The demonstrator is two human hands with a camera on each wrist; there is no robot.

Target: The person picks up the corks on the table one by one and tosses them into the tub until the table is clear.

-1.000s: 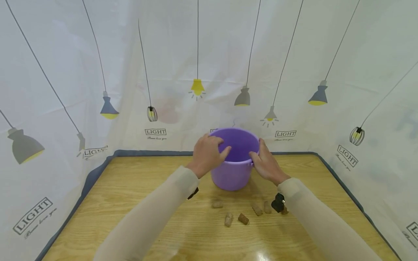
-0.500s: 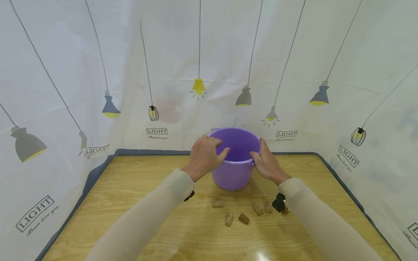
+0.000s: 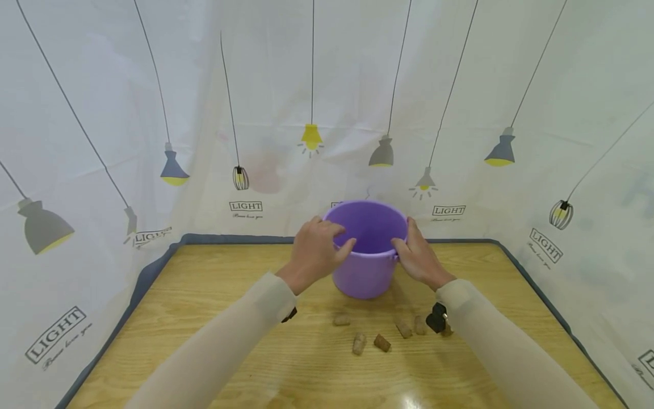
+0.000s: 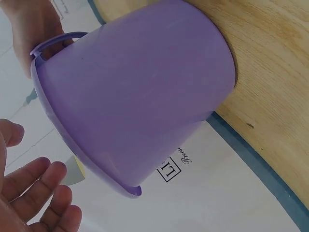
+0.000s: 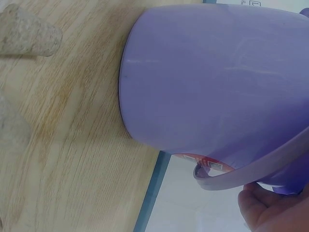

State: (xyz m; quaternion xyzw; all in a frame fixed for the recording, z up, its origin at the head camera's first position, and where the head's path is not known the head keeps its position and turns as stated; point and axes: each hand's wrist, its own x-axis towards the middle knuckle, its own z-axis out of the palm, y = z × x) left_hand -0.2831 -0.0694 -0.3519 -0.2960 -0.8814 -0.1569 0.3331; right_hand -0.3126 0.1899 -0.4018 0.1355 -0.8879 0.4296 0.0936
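Observation:
A purple plastic bucket [image 3: 364, 275] stands upright on the wooden table, its mouth tilted toward the head camera. My right hand [image 3: 419, 257] grips its right rim, thumb inside and fingers outside, by the handle [image 5: 251, 174] that hangs down in the right wrist view. On the other side, my left hand [image 3: 315, 250] is beside the left rim with thumb and fingers spread. In the left wrist view, the left fingers [image 4: 36, 186] are loosely bent and apart from the bucket wall. The bottom inside the bucket is hidden from view.
Several corks lie on the table in front of the bucket, among them a pale cork [image 3: 359, 344] and a darker brown cork [image 3: 381, 343]. Behind and at both sides hangs a white lamp-printed cloth [image 3: 276, 170] with a blue border [image 3: 240, 239] along the table edge.
My left hand has moved a little left, off the bucket's rim. The right hand keeps its grip, and the bucket and corks stay where they were.

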